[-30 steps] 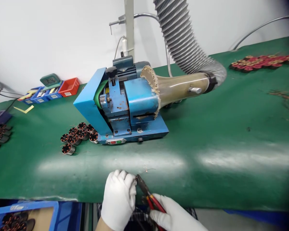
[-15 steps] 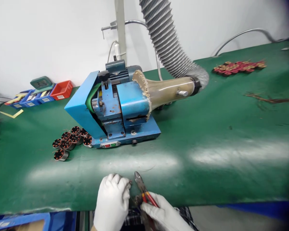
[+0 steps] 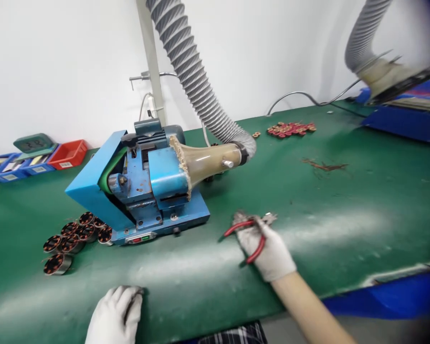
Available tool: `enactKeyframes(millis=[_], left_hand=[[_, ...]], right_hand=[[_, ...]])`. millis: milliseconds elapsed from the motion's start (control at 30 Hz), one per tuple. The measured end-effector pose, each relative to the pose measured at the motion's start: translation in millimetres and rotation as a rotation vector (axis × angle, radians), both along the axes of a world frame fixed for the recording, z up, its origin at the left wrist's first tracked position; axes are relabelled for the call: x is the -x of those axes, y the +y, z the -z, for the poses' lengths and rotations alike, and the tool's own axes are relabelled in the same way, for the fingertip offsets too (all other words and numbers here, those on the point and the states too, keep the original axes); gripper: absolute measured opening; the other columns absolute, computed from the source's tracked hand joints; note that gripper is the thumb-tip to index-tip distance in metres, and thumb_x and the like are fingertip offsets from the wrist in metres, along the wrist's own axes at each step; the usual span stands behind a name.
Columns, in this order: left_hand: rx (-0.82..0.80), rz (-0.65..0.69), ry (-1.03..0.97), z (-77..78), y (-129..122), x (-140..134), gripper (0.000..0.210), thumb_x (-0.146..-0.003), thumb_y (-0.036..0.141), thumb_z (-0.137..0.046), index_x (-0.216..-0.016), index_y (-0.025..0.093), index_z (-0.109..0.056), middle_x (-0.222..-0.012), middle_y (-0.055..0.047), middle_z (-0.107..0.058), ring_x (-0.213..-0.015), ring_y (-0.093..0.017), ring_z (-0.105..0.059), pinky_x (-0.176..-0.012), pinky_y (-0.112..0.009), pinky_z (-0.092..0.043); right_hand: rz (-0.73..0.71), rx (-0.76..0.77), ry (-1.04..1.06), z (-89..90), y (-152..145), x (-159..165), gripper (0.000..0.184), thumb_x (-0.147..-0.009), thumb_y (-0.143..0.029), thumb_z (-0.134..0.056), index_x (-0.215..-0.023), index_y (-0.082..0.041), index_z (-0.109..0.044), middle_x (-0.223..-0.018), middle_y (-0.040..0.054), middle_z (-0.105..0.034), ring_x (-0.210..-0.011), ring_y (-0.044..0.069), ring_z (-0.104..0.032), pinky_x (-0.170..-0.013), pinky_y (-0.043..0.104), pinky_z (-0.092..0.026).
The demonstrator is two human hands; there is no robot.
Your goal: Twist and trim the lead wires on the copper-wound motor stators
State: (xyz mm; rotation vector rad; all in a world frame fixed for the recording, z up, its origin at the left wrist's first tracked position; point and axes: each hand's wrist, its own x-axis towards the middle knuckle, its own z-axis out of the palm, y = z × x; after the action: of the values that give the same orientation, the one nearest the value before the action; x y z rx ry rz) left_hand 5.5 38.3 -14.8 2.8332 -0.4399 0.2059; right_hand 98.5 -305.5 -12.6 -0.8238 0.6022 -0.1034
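Observation:
My right hand, in a white glove with dark fingertips, is out over the green bench, closed on a pair of cutting pliers. Their red handles point left and down towards me, spread apart. The blurred jaw end pokes past the fingers on the far side. Near the front of the bench, my left hand is closed with its gloved fingers curled. Whatever it may hold is hidden. Several motor stators with copper windings stand beyond my left hand, beside a blue belt machine.
A grey ribbed hose joins the machine's tan nozzle. Red and tan rings are heaped at the back, and loose copper wire lies nearer. Left stand a red bin and blue bins. A second hose hangs far right.
My right hand has swung forward and right over the bench with the pliers, turning them. My left hand has parted from it and stays near the front edge. The view has shifted right.

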Motion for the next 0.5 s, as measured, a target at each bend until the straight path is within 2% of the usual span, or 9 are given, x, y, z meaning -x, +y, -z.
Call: enactKeyframes(millis=[100,200,267,367,400,500], left_hand=[[0.02,0.061,0.038,-2.3,-25,-6,0.016,-0.082,0.029,-0.046,-0.087,0.026,-0.061,-0.083,0.001,-0.066,-0.075,-0.019,-0.06,-0.068,-0.03,-0.048],[0.012,0.15,0.087,-11.2,-82,-19,0.015,-0.08,0.021,-0.048,-0.085,0.027,-0.061,-0.081,0.0,-0.065,-0.076,-0.019,-0.06,-0.067,-0.032,-0.048],[0.018,0.228,0.099,-19.0,-131,-33,0.014,-0.079,0.017,-0.048,-0.082,0.025,-0.06,-0.08,0.0,-0.064,-0.075,-0.019,-0.058,-0.068,-0.032,-0.047],[0.004,0.518,-0.017,-27.4,-201,-66,0.005,-0.076,0.019,-0.054,-0.075,0.023,-0.058,-0.075,0.001,-0.062,-0.074,-0.019,-0.057,-0.068,-0.032,-0.047],[0.003,0.539,-0.049,-28.7,-218,-78,0.002,-0.074,0.021,-0.057,-0.075,0.023,-0.058,-0.075,0.0,-0.062,-0.075,-0.02,-0.057,-0.069,-0.033,-0.047],[0.006,0.445,-0.139,-28.1,-243,-103,0.035,-0.071,0.018,-0.06,-0.106,0.018,-0.053,-0.11,-0.009,-0.057,-0.103,-0.027,-0.051,-0.088,-0.043,-0.042]], right_hand=[[0.153,0.251,0.011,-15.6,-85,-35,0.034,-0.09,-0.018,-0.026,-0.066,-0.022,-0.049,-0.071,-0.0018,-0.062,-0.08,0.007,-0.06,-0.076,0.021,-0.049],[0.171,0.553,0.029,-30.7,-136,-55,0.029,-0.092,-0.022,-0.031,-0.071,-0.018,-0.05,-0.072,-0.0012,-0.06,-0.074,0.01,-0.06,-0.071,0.027,-0.049],[0.13,0.785,0.067,-31.8,-148,-57,0.021,-0.088,-0.028,-0.045,-0.072,-0.015,-0.052,-0.071,-0.0011,-0.059,-0.071,0.013,-0.059,-0.069,0.031,-0.048],[0.038,1.139,0.149,-20.8,-147,-52,0.017,-0.072,-0.025,-0.064,-0.061,-0.016,-0.054,-0.062,0.0007,-0.057,-0.077,0.022,-0.058,-0.075,0.039,-0.042],[0.012,1.247,0.164,-15.9,-144,-50,0.018,-0.067,-0.023,-0.067,-0.058,-0.016,-0.054,-0.062,0.0031,-0.057,-0.082,0.027,-0.057,-0.078,0.043,-0.039],[-0.032,1.528,0.143,-3.5,-136,-42,0.012,-0.066,-0.025,-0.065,-0.064,-0.015,-0.059,-0.082,0.0157,-0.06,-0.101,0.039,-0.047,-0.085,0.055,-0.028]])
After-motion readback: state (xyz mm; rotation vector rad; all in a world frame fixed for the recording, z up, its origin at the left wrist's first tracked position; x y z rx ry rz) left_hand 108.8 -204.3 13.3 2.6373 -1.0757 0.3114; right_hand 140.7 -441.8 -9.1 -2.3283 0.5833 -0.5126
